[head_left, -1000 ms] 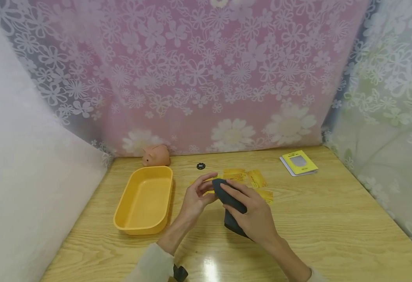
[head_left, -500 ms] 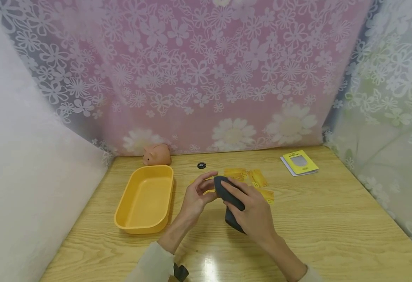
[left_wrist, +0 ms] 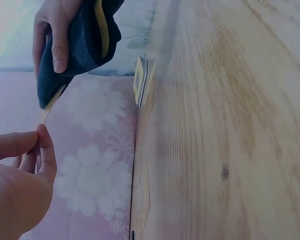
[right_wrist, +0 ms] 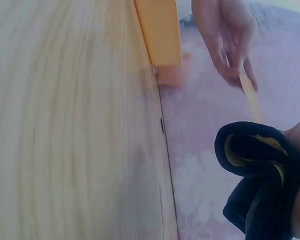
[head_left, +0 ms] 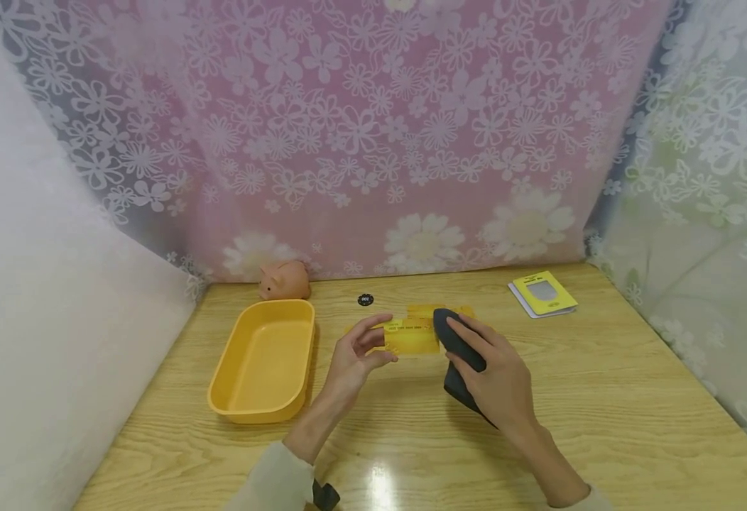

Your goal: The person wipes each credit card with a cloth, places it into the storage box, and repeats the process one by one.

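My left hand point(head_left: 354, 357) pinches the left end of a yellow bank card point(head_left: 413, 339) between thumb and fingers, holding it up above the table. A folded dark cloth point(head_left: 459, 343) is gripped in my right hand point(head_left: 498, 383), its tip at the card's right end. In the right wrist view the cloth point(right_wrist: 255, 155) shows a yellow inner side within its folds. Seen from the left wrist, the card point(left_wrist: 46, 114) is edge-on between the fingertips and the cloth. Behind the held card, other yellow cards point(head_left: 426, 311) lie on the table, partly hidden.
An orange-yellow plastic bin point(head_left: 220, 383) stands at the left, a pink piggy bank point(head_left: 285, 281) behind it. A black poker chip point(head_left: 365, 299) lies at the back middle. A yellow folded booklet point(head_left: 544, 293) rests at the back right. Curtains border the wooden table point(head_left: 603, 411).
My right hand has moved right with the cloth, uncovering the card in my left hand. The left hand has stayed nearly in place.
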`<action>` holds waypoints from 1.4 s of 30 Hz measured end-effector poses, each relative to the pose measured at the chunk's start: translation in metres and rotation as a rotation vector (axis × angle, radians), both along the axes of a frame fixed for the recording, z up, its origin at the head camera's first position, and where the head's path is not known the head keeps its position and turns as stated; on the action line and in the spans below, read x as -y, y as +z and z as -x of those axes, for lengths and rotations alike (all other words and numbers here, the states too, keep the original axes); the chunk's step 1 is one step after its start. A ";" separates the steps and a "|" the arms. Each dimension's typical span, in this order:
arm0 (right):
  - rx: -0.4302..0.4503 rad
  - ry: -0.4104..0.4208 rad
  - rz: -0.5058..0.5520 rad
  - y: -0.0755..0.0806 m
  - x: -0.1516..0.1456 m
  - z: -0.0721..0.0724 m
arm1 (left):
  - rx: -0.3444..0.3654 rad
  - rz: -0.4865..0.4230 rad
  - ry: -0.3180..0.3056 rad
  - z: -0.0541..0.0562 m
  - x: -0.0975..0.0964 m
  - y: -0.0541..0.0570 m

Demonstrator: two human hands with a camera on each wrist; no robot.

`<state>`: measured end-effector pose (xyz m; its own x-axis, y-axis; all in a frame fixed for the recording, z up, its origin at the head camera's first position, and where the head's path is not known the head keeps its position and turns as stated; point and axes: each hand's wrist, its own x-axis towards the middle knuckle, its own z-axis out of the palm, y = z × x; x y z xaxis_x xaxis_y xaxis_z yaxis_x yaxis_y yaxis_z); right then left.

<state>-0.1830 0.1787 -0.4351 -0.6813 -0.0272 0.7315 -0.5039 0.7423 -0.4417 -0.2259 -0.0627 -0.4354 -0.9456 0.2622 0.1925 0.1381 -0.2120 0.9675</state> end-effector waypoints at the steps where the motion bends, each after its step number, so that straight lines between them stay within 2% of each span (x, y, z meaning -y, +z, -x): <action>1: -0.001 -0.010 0.002 0.000 -0.003 0.000 | 0.001 0.005 0.002 -0.001 0.000 0.000; 7: 0.003 -0.056 0.003 0.001 -0.017 0.000 | -0.001 0.033 0.021 -0.001 -0.001 -0.001; 17: 0.024 -0.044 0.009 0.000 -0.019 0.000 | -0.006 0.016 0.035 0.002 -0.002 -0.003; 22: 0.031 -0.033 0.020 -0.002 -0.020 -0.001 | 0.005 0.037 0.095 0.002 -0.002 -0.004; 30: 0.034 -0.013 0.042 -0.002 -0.020 -0.002 | 0.088 0.023 0.175 0.004 -0.004 -0.005; 34: 0.034 -0.010 0.050 -0.002 -0.020 -0.001 | 0.075 0.017 0.198 0.006 -0.005 -0.008; 38: 0.038 -0.011 0.054 -0.002 -0.020 -0.001 | 0.050 0.009 0.206 0.005 -0.005 -0.010; 42: 0.029 -0.001 0.057 -0.003 -0.020 -0.001 | 0.037 -0.032 0.175 0.004 -0.005 -0.011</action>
